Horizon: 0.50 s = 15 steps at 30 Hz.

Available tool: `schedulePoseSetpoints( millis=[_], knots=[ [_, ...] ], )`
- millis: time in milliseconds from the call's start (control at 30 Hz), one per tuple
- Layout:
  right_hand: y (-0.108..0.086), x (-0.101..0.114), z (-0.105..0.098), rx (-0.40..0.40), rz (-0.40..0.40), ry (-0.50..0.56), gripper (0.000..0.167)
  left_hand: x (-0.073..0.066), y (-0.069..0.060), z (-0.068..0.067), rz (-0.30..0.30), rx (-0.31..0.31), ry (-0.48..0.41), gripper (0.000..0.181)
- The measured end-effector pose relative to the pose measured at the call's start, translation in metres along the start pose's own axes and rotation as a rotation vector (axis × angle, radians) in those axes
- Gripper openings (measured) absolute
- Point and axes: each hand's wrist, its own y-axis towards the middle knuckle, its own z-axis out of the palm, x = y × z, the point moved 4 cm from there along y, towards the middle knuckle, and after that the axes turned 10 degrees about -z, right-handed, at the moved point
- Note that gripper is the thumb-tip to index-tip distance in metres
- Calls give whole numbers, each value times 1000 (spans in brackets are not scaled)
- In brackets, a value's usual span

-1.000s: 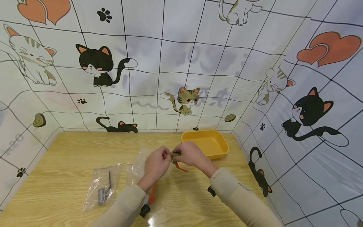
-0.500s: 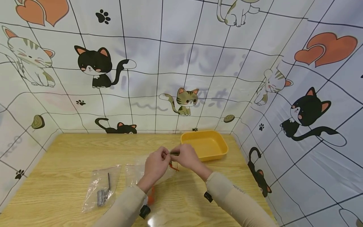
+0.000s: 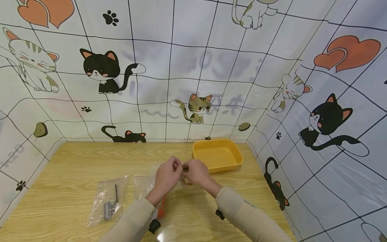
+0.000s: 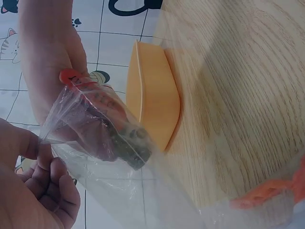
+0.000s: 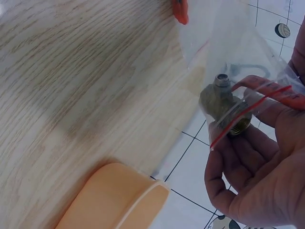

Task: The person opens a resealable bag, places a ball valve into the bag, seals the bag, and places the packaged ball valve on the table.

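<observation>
A brass ball valve (image 5: 221,105) with a red lever handle (image 5: 276,91) sits inside the mouth of a clear zip bag (image 4: 114,186). My left hand (image 3: 167,175) pinches the bag's edge between thumb and forefinger. From the other side my right hand (image 3: 198,173) grips the valve, its fingertips at the threaded end by the bag's red zip line (image 5: 248,117). Through the plastic, the left wrist view shows the red handle and the valve body beside the right hand. In the head view the hands mostly hide the valve.
Beyond the right hand stands a yellow tray (image 3: 217,158). On the left of the wooden table lies a clear bag (image 3: 96,215) with a grey cylindrical part (image 3: 107,210) and a thin dark rod (image 3: 116,193). An orange object (image 3: 161,210) lies partly under the left forearm.
My right hand has drawn in toward the left hand and a little nearer, bringing the valve and its red handle into the bag's mouth. The left hand stays nearly still.
</observation>
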Motion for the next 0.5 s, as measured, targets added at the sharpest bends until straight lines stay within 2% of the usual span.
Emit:
schedulePoseSetpoints(
  millis=[167,500],
  knots=[
    [-3,1,2,29,46,9,16,-1,-1,1,-4,1,-12,7],
    [-7,1,0,52,2,9,18,-2,-2,-1,19,-9,-17,11]
  ],
)
